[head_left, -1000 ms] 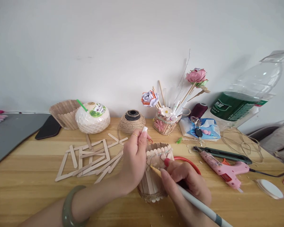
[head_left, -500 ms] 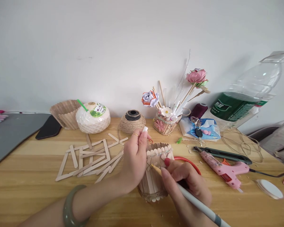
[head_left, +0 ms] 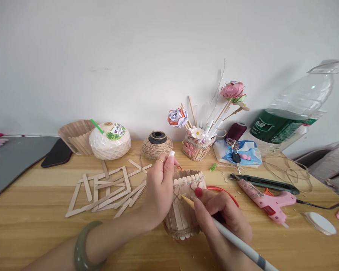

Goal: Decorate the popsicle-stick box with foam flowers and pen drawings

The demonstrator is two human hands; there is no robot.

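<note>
A pot made of craft sticks (head_left: 179, 214) stands on the table before me, with twine round its base and a beaded trim near its rim. My right hand (head_left: 223, 214) grips a pale grey pen (head_left: 238, 242) with a yellowish tapered tip, and that tip is at the pot's front wall below the trim. Something round and red (head_left: 198, 192) shows at my right index fingertip. My left hand (head_left: 161, 188) is closed at the pot's left side, pinching a small white piece (head_left: 171, 153) between thumb and fingers. Its other fingers are partly hidden.
Loose craft sticks (head_left: 113, 199) lie left of the pot. A twine spool (head_left: 158, 148), a white coconut (head_left: 110, 145) and a flower-filled pot (head_left: 197, 150) stand behind. At right are a pink glue gun (head_left: 274, 205), a utility knife (head_left: 268, 183) and a large bottle (head_left: 293, 109).
The whole view has shifted slightly. Both hands keep their holds, and the pen tip stays at almost the same place on the pot's wall.
</note>
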